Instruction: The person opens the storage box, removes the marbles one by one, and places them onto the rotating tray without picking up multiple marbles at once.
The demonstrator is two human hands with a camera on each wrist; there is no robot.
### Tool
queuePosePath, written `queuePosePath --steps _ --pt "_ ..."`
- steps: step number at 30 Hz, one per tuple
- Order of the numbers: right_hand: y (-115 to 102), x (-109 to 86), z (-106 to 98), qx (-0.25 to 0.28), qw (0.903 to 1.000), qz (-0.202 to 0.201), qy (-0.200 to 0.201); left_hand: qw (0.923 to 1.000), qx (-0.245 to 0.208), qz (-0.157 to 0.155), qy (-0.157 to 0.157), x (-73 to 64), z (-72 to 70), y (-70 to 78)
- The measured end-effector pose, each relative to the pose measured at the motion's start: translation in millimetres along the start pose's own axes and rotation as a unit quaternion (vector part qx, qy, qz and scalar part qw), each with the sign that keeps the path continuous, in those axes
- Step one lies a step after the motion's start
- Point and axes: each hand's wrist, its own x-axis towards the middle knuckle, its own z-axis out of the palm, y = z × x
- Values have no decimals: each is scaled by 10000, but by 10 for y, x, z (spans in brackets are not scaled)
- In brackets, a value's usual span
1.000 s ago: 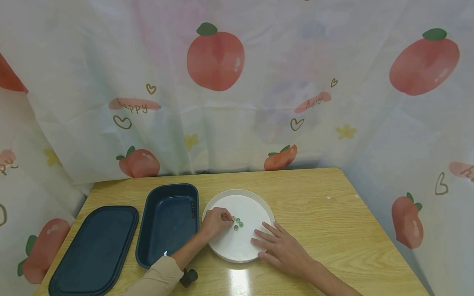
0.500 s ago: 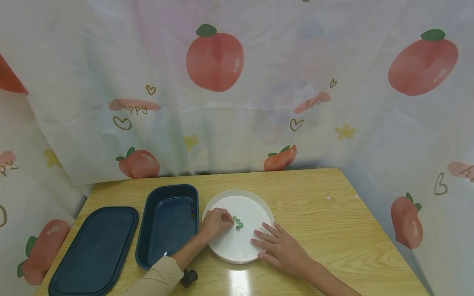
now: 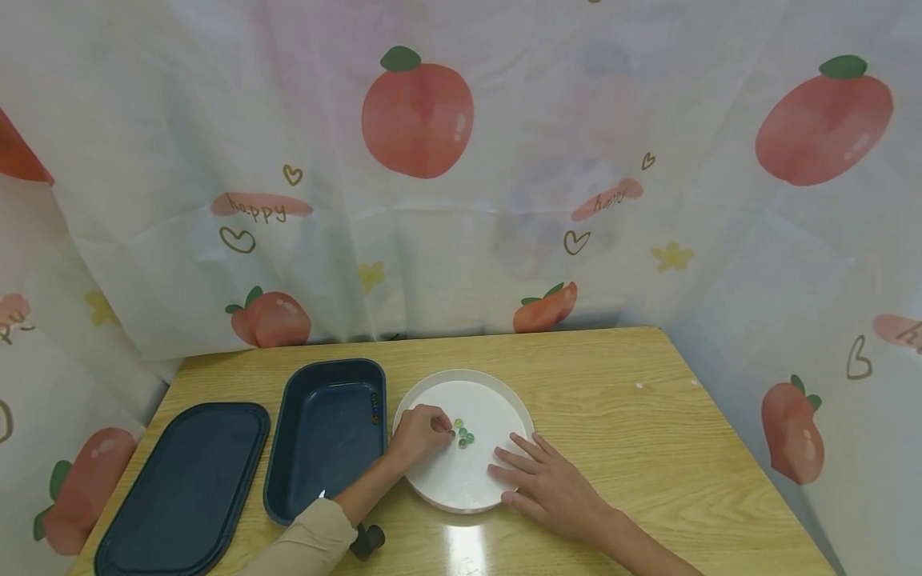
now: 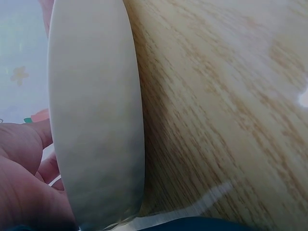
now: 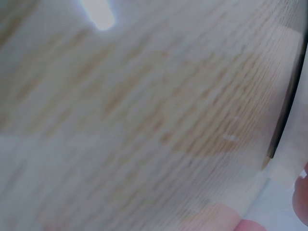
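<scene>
On white round tray (image 3: 461, 484), 4 loose marbles (image 3: 470, 438), farthest shifted slightly right since moment before; left hand (image 3: 420, 433) pinches 1 dark marble (image 3: 452, 433) beside them; right hand (image 3: 551, 484), fingers spread, touches tray edge.

From above, the head camera looks forward and down at the surface (image 3: 612, 416). Both wrist cameras look from very near; left wrist and head views share the white tray (image 4: 96, 115).
</scene>
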Motion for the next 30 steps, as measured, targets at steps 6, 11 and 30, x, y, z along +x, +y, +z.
queuePosePath --steps 6,11,30 --pt "-7 4 -6 16 10000 -14 7 9999 -17 86 57 1 -19 10" --pt "-9 5 -12 36 10000 3 -17 9999 -57 120 109 16 -70 64" --pt "-32 15 -46 88 9998 138 -147 9990 -387 -141 176 7 -572 289"
